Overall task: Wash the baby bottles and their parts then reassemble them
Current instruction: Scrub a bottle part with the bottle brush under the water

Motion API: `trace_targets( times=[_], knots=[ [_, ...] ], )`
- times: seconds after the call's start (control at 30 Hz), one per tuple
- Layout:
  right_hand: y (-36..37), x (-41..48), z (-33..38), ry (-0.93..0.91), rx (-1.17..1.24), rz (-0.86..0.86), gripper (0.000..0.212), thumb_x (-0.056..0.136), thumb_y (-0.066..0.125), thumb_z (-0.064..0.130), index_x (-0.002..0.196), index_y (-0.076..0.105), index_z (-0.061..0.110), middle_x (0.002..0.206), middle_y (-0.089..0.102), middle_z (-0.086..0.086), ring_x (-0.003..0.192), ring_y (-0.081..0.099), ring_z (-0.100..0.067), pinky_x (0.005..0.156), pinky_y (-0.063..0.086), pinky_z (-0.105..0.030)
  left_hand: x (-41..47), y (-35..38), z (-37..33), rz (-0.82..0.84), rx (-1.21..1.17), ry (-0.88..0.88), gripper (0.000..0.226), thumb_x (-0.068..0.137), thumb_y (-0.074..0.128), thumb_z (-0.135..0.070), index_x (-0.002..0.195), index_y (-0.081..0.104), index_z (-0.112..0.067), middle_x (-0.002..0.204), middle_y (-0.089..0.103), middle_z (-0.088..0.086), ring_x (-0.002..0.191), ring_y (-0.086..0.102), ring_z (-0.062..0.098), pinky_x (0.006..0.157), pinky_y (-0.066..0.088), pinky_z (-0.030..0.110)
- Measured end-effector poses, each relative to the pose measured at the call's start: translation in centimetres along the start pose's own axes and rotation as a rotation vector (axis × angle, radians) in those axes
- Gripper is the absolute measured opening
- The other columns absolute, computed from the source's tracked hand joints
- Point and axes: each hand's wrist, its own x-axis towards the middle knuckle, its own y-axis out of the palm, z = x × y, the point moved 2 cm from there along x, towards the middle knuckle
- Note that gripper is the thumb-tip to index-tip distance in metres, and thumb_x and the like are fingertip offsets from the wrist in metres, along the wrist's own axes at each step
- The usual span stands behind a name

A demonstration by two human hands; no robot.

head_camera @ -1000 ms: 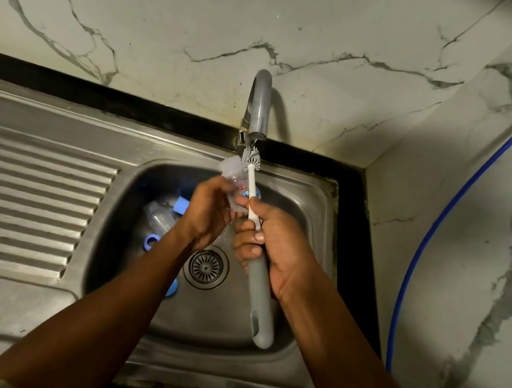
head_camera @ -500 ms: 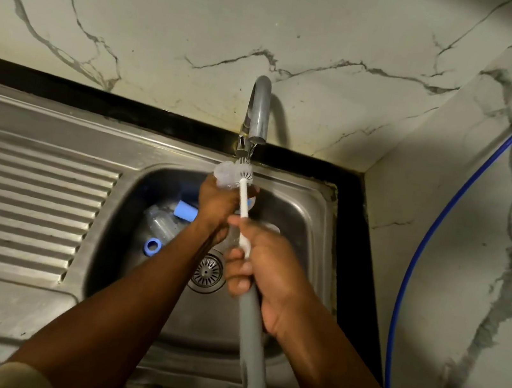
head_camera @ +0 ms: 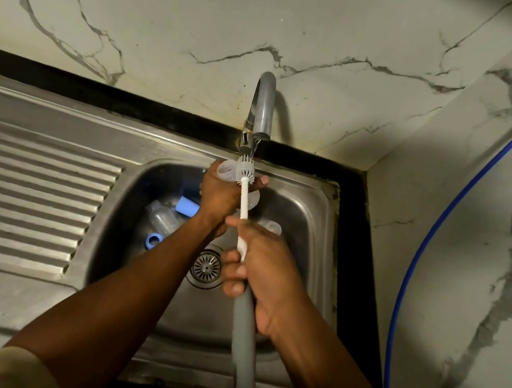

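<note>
The clear bottle part (head_camera: 226, 171) sits just above the centre of the frame, right under the mouth of the tap (head_camera: 263, 107). Whether it is a bottle body or a cap is too washed-out to tell. The left hand (head_camera: 217, 194) grips it with fingers curled round its wall.

It looks like thin, see-through plastic, so I judge it light, fairly stiff and slippery when wet. A loose pinch could let it shoot out. A wrap round the wall suits it best, with the opening left free.

The bristled head of the brush (head_camera: 245, 172) lies against the part's rim. Its thin white stem will probably flex under a hard push. The right hand (head_camera: 256, 271), at frame centre, is closed round the brush where the stem meets the grey handle, which runs down toward the lower edge.

In the basin of the sink (head_camera: 319, 210), left of the arms, lie a clear bottle (head_camera: 163, 219), a blue ring (head_camera: 153, 239) and a blue piece (head_camera: 187, 206), near the drain (head_camera: 207, 266). The ribbed draining board (head_camera: 22, 197) fills the left. A blue hose (head_camera: 444, 223) curves down the marble wall on the right.
</note>
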Motion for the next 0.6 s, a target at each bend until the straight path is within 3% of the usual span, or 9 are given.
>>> trace_targets(
  times=[0.07,0.13,0.23,0.3,0.47,0.6],
  knots=[
    [-0.2,0.8,1.2,-0.021,0.030,-0.018,0.034,0.103,0.047,0.023,0.131,0.057,0.006,0.053,0.041,0.005,0.037,0.033,-0.002,0.034,0.028,-0.015,-0.4,0.5,-0.1,0.054,0.031,0.012,0.043,0.072,0.084,0.004,0.106,0.058,-0.001,0.084,0.065,0.002,0.067,0.065,0.000,0.063,0.051,0.013],
    [-0.4,1.0,2.0,-0.022,0.045,-0.007,0.038,0.103,0.048,0.021,0.135,0.054,0.002,0.053,0.040,0.005,0.037,0.032,-0.001,0.034,0.028,-0.014,-0.3,0.3,0.2,0.034,0.024,0.011,0.044,0.072,0.084,0.004,0.107,0.058,0.002,0.085,0.067,0.005,0.073,0.069,0.009,0.062,0.053,0.015],
    [-0.3,0.1,1.0,0.002,-0.011,0.037,0.031,0.103,0.047,0.024,0.130,0.058,0.013,0.054,0.041,0.005,0.039,0.032,-0.001,0.034,0.028,-0.014,0.7,-0.3,0.1,-0.071,-0.018,-0.028,0.044,0.072,0.088,-0.004,0.106,0.061,-0.005,0.094,0.070,0.008,0.085,0.074,0.013,0.065,0.056,0.018],
    [-0.2,0.1,0.6,0.007,-0.032,0.032,0.024,0.103,0.047,0.025,0.121,0.062,0.017,0.053,0.042,0.006,0.039,0.033,-0.002,0.034,0.028,-0.015,1.0,-0.3,0.0,-0.067,0.017,-0.017,0.058,0.066,0.093,-0.010,0.114,0.061,-0.003,0.102,0.070,0.008,0.093,0.073,0.019,0.074,0.059,0.022],
    [0.0,2.0,2.6,0.008,0.080,-0.023,0.010,0.101,0.050,0.019,0.106,0.056,0.013,0.050,0.040,0.006,0.034,0.032,-0.002,0.031,0.028,-0.015,-0.4,0.7,0.3,0.052,0.096,0.046,0.058,0.076,0.076,0.013,0.123,0.047,-0.005,0.097,0.061,0.008,0.077,0.064,0.010,0.063,0.051,0.013],
    [-0.2,0.5,0.9,0.015,-0.007,0.022,0.024,0.102,0.048,0.022,0.115,0.060,0.006,0.053,0.041,0.005,0.038,0.032,-0.002,0.034,0.028,-0.015,0.3,0.3,-0.3,-0.046,0.063,0.058,0.052,0.074,0.082,0.005,0.112,0.049,-0.008,0.098,0.059,0.006,0.077,0.061,0.005,0.063,0.049,0.010]
  ],
)
